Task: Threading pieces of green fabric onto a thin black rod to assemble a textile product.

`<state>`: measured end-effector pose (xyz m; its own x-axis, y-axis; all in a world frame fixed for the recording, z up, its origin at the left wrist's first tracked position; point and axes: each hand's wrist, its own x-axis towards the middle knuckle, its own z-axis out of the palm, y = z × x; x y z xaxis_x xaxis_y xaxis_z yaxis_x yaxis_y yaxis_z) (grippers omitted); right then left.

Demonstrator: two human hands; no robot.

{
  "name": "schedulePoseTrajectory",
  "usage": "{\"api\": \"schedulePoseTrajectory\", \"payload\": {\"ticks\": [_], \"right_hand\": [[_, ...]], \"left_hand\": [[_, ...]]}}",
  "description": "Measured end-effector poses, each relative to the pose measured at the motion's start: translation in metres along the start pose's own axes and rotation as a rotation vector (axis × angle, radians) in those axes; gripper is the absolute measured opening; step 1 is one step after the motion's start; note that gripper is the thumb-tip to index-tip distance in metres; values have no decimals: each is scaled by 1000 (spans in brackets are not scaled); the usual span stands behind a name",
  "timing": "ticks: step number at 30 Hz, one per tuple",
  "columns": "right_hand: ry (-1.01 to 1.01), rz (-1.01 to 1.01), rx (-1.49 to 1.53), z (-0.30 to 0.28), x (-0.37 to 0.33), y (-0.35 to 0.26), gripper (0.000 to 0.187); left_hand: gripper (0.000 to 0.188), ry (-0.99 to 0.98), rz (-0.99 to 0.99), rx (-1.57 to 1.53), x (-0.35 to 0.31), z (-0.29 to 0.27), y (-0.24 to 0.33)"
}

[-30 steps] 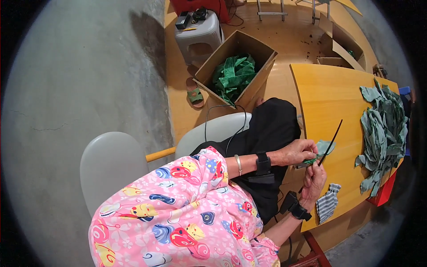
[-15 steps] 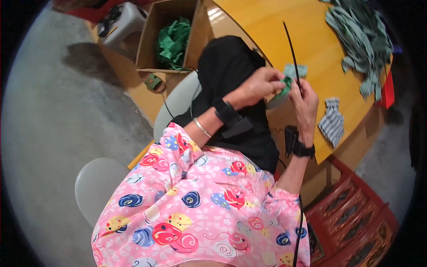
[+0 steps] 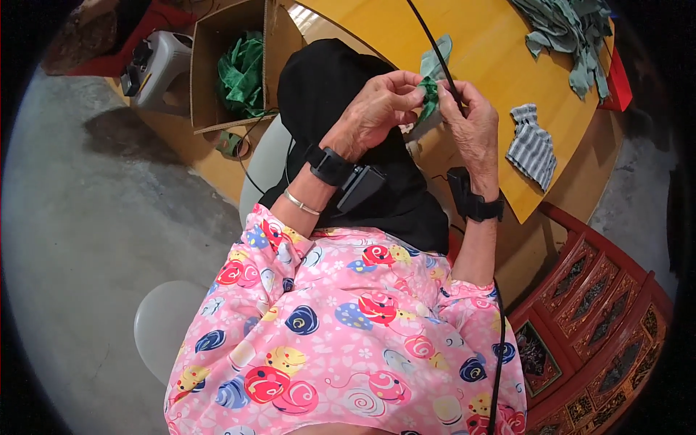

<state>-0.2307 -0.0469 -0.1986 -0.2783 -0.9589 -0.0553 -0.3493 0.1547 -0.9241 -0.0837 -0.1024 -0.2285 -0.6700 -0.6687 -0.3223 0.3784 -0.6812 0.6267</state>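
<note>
Above my lap, the fingertips of my left hand (image 3: 377, 109) pinch the edge of a small crumpled dark green cloth piece (image 3: 429, 90). My right hand (image 3: 473, 129) grips the same piece from the other side, its thumb and fingers closed. A thin black strip (image 3: 433, 38) slants up and away from between the right thumb and fingers; whether it is gripped there, I cannot tell. Just beyond the fingertips shows a pale green cloth scrap (image 3: 436, 55), and whether it joins the dark green piece is unclear. A grey striped gathered cloth piece (image 3: 533, 147) lies on the table to the right.
A yellow table (image 3: 500, 69) curves round ahead and right, with a heap of grey-green cloth strips (image 3: 569, 40) on it. At the left stands an open cardboard box (image 3: 206, 125) holding green cloth (image 3: 243, 76), beside a grey stool (image 3: 163, 76). A carved red wooden chair (image 3: 580, 312) is at lower right.
My view has shifted, so the box, table and cloths sit further left and higher. Both hands still pinch the dark green piece; the pale scrap beyond it now stands more upright.
</note>
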Motion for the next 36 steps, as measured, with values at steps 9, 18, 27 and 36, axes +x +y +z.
{"api": "schedulePoseTrajectory", "payload": {"ticks": [9,18,27,36], "right_hand": [[119,45,-287,9,-13,-24,25],[163,-11,-383,17,-18,-10,24],[196,110,72,20,-13,6,25],[108,202,473,16,-18,-11,19]], "left_hand": [[7,70,123,61,0,2,-5],[14,77,251,102,1,2,-8],[13,-54,243,83,6,-7,-7],[15,-82,246,54,1,-2,-6]]}}
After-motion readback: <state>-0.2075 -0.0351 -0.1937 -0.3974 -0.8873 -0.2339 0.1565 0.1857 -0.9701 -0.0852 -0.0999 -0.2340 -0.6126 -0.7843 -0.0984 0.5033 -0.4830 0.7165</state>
